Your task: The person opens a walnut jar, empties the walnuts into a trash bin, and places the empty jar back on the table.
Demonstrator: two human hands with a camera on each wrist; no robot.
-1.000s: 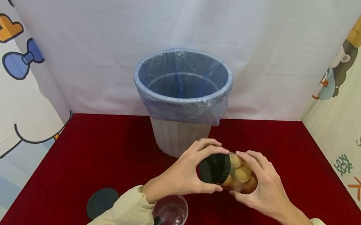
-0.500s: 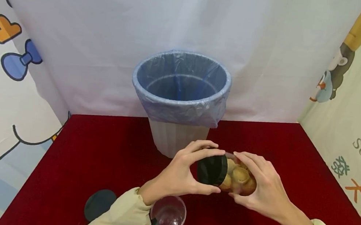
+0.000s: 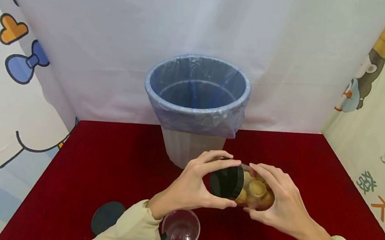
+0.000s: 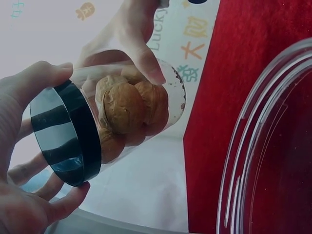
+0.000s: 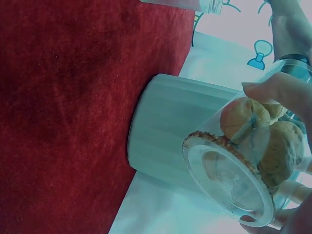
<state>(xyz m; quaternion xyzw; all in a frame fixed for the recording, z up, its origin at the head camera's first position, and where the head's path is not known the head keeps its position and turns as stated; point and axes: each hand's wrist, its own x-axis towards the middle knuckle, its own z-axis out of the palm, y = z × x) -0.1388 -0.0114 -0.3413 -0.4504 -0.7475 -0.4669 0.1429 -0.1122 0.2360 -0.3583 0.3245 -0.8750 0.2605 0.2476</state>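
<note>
In the head view, a clear jar [image 3: 265,195] is held up off the table, lying nearly sideways. Whole walnuts [image 4: 126,107] fill it, and brown crumbs [image 5: 214,138] have gathered around its base. My left hand [image 3: 194,183] grips the black lid [image 3: 224,182], with the thumb on one side and the fingers on the other. Around the jar's body, toward the base, the right hand [image 3: 284,198] curls its thumb and fingers. The lid sits against the jar's mouth, seen from the side in the left wrist view.
Behind the hands stands a white bin [image 3: 190,145] with a blue liner bag [image 3: 196,120]. On the red tablecloth [image 3: 114,158], a round black lid [image 3: 106,216] lies near the left forearm. A clear open container [image 3: 181,230] stands beside it, partly under the sleeve.
Both hands keep their hold on the jar and lid. The jar has shifted only a little, and the left fingers have moved slightly on the lid since a second ago.
</note>
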